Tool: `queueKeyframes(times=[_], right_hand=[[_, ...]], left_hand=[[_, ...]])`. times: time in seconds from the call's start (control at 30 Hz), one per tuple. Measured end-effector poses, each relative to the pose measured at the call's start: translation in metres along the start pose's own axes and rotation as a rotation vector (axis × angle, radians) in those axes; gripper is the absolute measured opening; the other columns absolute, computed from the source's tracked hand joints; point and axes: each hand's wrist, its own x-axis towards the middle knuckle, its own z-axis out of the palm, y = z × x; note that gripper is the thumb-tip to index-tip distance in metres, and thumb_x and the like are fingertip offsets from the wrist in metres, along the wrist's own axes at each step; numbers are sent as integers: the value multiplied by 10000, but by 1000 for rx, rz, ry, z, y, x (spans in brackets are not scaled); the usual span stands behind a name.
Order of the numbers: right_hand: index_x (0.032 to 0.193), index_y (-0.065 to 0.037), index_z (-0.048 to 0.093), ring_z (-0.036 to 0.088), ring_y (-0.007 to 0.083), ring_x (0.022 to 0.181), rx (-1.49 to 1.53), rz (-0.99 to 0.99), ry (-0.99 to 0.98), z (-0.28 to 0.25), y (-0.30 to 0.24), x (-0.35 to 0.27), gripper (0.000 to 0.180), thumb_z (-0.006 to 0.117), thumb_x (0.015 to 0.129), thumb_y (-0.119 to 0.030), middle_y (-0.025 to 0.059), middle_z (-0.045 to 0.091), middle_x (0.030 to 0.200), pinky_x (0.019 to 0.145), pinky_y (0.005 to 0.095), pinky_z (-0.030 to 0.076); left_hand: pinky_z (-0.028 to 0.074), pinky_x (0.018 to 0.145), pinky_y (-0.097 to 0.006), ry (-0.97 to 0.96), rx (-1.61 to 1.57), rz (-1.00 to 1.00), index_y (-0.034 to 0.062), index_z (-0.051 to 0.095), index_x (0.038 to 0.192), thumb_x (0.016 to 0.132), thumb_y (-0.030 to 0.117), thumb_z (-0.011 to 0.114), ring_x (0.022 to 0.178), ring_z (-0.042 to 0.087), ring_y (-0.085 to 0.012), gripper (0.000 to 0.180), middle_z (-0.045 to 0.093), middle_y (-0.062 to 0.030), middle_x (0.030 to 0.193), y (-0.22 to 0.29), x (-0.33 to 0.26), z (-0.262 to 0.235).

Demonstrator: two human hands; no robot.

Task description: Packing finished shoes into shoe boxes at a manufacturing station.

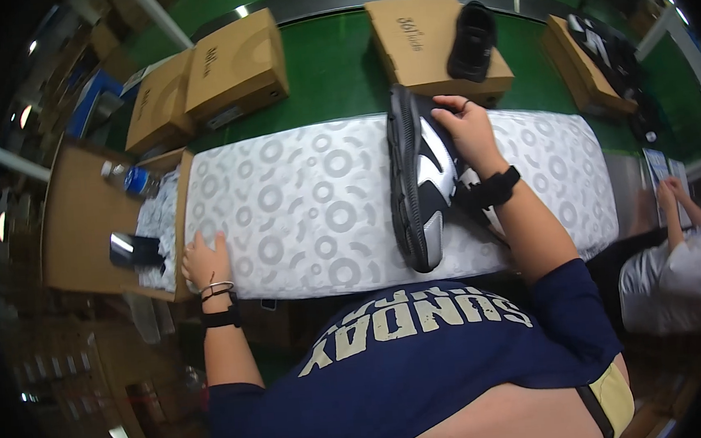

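A black, white and grey sneaker (418, 185) lies on its side on a sheet of white wrapping paper (300, 206) printed with grey rings. My right hand (463, 132) grips the sneaker at its far end, fingers curled over the upper. My left hand (205, 259) rests flat on the paper's near left corner, holding nothing. A black band sits on each wrist.
Closed brown shoe boxes (235, 63) stand on the green conveyor (330, 64) behind the paper; one box (427, 36) carries a black shoe (471, 41). An open box (87, 215) with paper and a bottle is at the left. Another person (683, 259) sits at the right.
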Motion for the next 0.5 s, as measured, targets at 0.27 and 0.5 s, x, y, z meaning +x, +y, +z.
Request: queueKeyframes(times=[0.27, 0.5], right_hand=[[1022, -2, 600, 539, 131, 699, -203, 88, -86, 19, -14, -13, 334, 643, 737, -171, 68, 596, 780, 658, 246, 438], [1326, 79, 160, 528, 185, 962, 79, 48, -628, 24, -131, -10, 909, 696, 716, -328, 206, 520, 1102, 783, 292, 453]], left_hand=[[286, 966, -442, 181, 107, 15, 13, 438, 1219, 798, 302, 529, 1166, 384, -342, 518, 443, -192, 1243, -21, -15, 30], [330, 960, -365, -83, -573, 1033, -68, 464, 1148, 753, 155, 591, 1125, 430, -317, 471, 456, -223, 1192, 89, -31, -120]])
